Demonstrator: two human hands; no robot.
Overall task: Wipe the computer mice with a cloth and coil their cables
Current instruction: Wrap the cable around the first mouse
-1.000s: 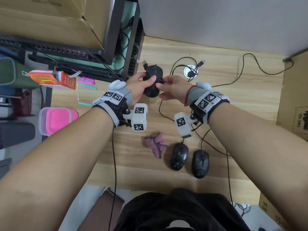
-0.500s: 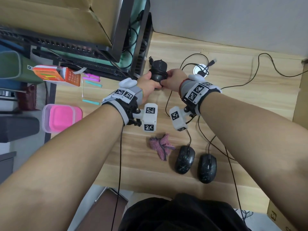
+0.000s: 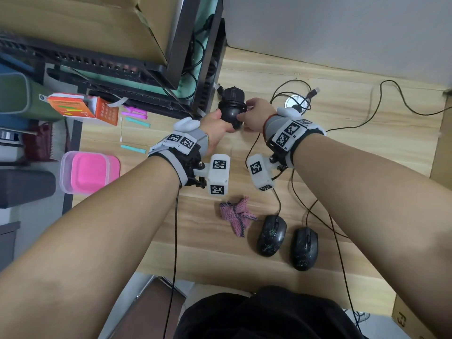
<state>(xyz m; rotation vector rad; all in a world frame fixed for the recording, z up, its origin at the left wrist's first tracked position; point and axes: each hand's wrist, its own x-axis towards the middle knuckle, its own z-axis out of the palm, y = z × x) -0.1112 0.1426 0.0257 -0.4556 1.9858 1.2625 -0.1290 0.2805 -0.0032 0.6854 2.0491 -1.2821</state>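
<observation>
Light wood tabletop (image 3: pixel 342 148) running under a grey wall, with a black metal rack (image 3: pixel 186 57) standing at its far left corner. Three black mice in view. One mouse (image 3: pixel 231 111) is being held up just right of the rack's foot, its cable wound in turns around its middle. The left hand (image 3: pixel 216 129) is gripping it from below, grip closed around the body; the right hand (image 3: pixel 256 113) is pinching it at the right side, fingertips on the wound cable. The two other mice (image 3: pixel 271 234) (image 3: pixel 304 248) are lying side by side on the near part of the tabletop, well apart from the rack, cables trailing away uncoiled. One pink cloth (image 3: pixel 236 215) is lying crumpled just left of that pair, touching neither. Both wrists are wearing white marker blocks. Left of the rack's foot: one pink box (image 3: pixel 89 171), one orange carton (image 3: pixel 80 107), and three teal strips (image 3: pixel 133 149).
</observation>
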